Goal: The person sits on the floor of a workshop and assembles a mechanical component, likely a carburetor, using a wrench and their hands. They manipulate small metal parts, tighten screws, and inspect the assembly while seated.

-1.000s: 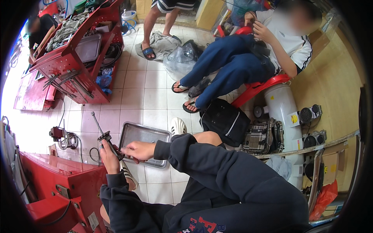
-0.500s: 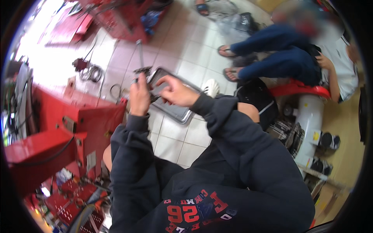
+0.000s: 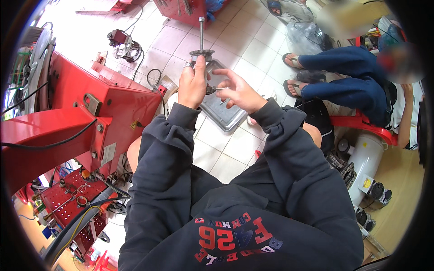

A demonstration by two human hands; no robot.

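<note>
Upright in my left hand point(image 3: 191, 89) is a metal shaft point(image 3: 201, 37) with a toothed disc around it. My fingers are wrapped round its lower part, which they largely hide. On its right, my right hand point(image 3: 246, 95) has thumb and a finger at a thin metal piece point(image 3: 219, 89) beside the part's lower end; its other fingers are spread. Whether that piece is joined to the shaft part I cannot tell. Below both hands a grey metal tray point(image 3: 229, 127) lies on the tiled floor, with small items in it that are too unclear to name.
A large red machine point(image 3: 122, 106) stands close on my left, its arm reaching toward me. Metal parts with a cable point(image 3: 125, 47) lie on the floor beyond it. At the right, a seated person's legs point(image 3: 337, 88) extend toward the tray, near a white cylindrical tank point(image 3: 365, 156).
The view has shifted, and the shaft now stands more plainly in sight above my left hand. My right hand's fingers have moved to the thin piece at the part's lower end.
</note>
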